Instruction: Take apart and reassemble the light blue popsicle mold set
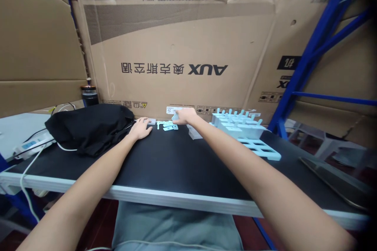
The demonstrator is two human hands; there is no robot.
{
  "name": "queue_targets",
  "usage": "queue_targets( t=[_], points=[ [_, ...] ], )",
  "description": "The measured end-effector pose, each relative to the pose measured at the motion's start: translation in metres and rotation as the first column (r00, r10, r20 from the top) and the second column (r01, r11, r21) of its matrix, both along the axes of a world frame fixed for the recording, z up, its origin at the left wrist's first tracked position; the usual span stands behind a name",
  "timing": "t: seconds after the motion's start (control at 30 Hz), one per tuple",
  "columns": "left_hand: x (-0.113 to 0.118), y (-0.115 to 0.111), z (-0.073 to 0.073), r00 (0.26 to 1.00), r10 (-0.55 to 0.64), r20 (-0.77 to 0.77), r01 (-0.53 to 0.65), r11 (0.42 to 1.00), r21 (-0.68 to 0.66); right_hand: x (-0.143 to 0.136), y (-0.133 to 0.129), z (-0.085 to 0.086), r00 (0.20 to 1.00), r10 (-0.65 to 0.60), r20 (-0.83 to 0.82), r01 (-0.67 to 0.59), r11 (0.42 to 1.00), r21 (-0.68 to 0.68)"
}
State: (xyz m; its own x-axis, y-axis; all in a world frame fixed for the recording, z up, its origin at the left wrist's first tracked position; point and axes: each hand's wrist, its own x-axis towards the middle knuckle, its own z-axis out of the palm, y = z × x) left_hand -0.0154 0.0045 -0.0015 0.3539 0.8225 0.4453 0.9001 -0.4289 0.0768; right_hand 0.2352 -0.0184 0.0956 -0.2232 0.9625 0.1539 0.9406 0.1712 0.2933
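At the back of the table, my right hand (186,116) is closed on a small, flat light blue piece (175,117). Just below it lie several light blue plastic pieces (169,126), some of them thin and stick-like. My left hand (140,128) rests on the black tabletop, fingers stretched out, beside a translucent whitish piece (152,121). Partly behind my right forearm is a translucent block-shaped container (194,132). Further right stands a light blue popsicle mould (249,129) with several upright handles, next to a light blue slotted rack (265,150).
A black cloth (91,127) is heaped at the left, in front of a dark jar (90,96). Near it are a white power strip (33,145) and cables. Cardboard (176,35) walls the back; blue metal posts (312,55) flank it. A dark flat object (332,182) lies at right.
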Motion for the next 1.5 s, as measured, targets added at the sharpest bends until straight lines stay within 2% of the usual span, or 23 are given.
queue_targets(
  t=[0.17,0.27,0.4,0.57,0.67,0.73,0.8,0.9,0.97,1.07,1.17,1.27,1.4,1.5],
  points=[
    [-0.002,0.001,0.000,1.000,0.005,-0.016,-0.006,0.998,-0.062,-0.008,0.006,0.002,1.000,-0.001,-0.009,0.001,1.000,-0.005],
    [0.002,-0.002,0.002,1.000,-0.014,-0.006,0.014,1.000,0.017,-0.011,0.006,-0.001,1.000,0.008,-0.013,-0.009,1.000,-0.010],
    [0.016,-0.009,0.006,0.995,-0.099,-0.033,0.102,0.991,0.084,-0.013,0.005,-0.005,1.000,0.011,-0.030,-0.011,1.000,-0.012],
    [0.033,-0.015,0.010,0.978,-0.186,-0.091,0.186,0.983,-0.012,-0.010,-0.001,-0.006,0.997,0.007,-0.082,-0.008,1.000,-0.016],
    [0.035,-0.016,0.010,0.962,-0.266,-0.069,0.262,0.963,-0.059,-0.004,-0.010,-0.008,0.994,0.035,-0.106,-0.040,0.998,-0.049],
    [0.032,-0.014,0.009,0.958,-0.283,-0.035,0.282,0.959,-0.042,0.000,-0.018,-0.012,0.992,0.057,-0.111,-0.067,0.994,-0.090],
    [0.026,-0.010,0.008,0.972,-0.232,0.027,0.231,0.972,0.034,0.004,-0.024,-0.018,0.988,0.098,-0.122,-0.115,0.983,-0.140],
    [0.013,-0.001,0.005,0.980,-0.087,0.179,0.065,0.990,0.125,-0.002,-0.030,-0.027,0.943,0.252,-0.218,-0.289,0.943,-0.163],
    [0.002,0.006,0.003,0.953,0.009,0.302,-0.038,0.995,0.090,-0.016,-0.029,-0.033,0.886,0.360,-0.292,-0.406,0.906,-0.116],
    [-0.012,0.015,0.001,0.891,0.104,0.441,-0.111,0.994,-0.010,-0.048,-0.021,-0.040,0.826,0.443,-0.349,-0.488,0.872,-0.048],
    [-0.021,0.019,-0.001,0.873,0.123,0.471,-0.117,0.992,-0.042,-0.079,-0.010,-0.048,0.812,0.445,-0.379,-0.491,0.871,-0.030],
    [-0.026,0.021,-0.002,0.871,0.133,0.473,-0.121,0.991,-0.055,-0.095,-0.005,-0.056,0.830,0.422,-0.364,-0.444,0.896,0.026],
    [-0.025,0.022,-0.004,0.883,0.118,0.455,-0.094,0.993,-0.075,-0.087,-0.005,-0.064,0.877,0.373,-0.303,-0.350,0.928,0.128],
    [-0.023,0.021,-0.004,0.900,0.099,0.424,-0.065,0.994,-0.093,-0.070,-0.004,-0.062,0.909,0.339,-0.242,-0.321,0.941,0.109]
  ],
)
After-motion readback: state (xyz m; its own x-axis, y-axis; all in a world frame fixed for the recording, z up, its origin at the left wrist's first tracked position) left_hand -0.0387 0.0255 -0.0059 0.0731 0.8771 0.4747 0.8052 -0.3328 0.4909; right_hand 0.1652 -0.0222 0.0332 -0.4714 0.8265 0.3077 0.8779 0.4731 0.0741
